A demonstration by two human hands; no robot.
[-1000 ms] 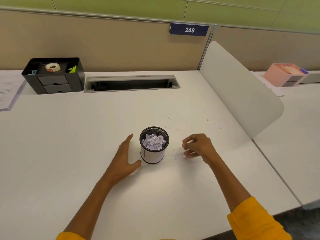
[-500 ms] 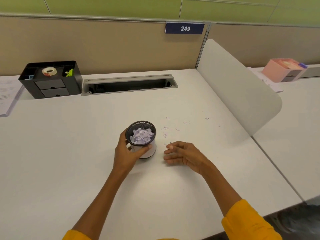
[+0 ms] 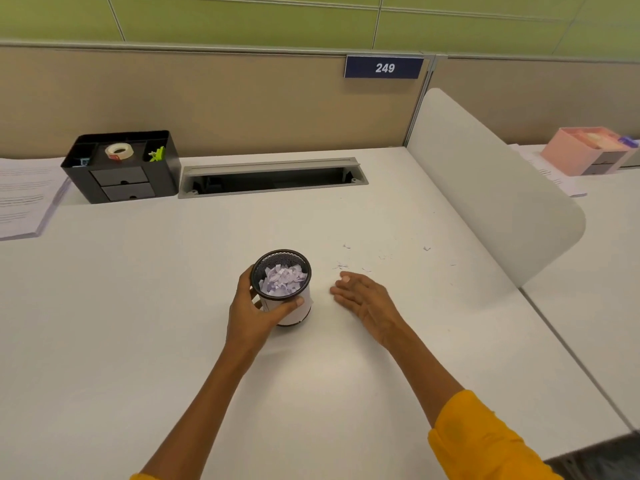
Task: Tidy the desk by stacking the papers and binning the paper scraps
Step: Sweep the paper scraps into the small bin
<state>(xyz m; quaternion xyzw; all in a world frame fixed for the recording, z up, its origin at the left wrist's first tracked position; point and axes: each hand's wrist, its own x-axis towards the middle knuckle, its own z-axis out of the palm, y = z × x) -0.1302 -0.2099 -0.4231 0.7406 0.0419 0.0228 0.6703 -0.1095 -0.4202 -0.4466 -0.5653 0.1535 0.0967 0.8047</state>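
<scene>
While the smooth white desk (image 3: pixel 138 341) fills the view, a curved white divider (image 3: pixel 485 188) stands at its right edge. A flat stack of printed papers (image 3: pixel 24 199) lies at far left, beside a black plastic organiser (image 3: pixel 121 178) with two drawers; a tape roll (image 3: pixel 119 151) sits on top. Mid-desk stands the bin (image 3: pixel 287 306), a round black mesh cup with a white band, full of crumpled pale-lilac scraps (image 3: pixel 282 280). Left hand (image 3: pixel 252 313) grips the bin, thumb across the front, fingers curled behind. Right hand (image 3: pixel 363 299) rests flat just right of it, fingers straight and together. Tiny loose bits (image 3: pixel 341 265) dot the desk just beyond the fingertips.
</scene>
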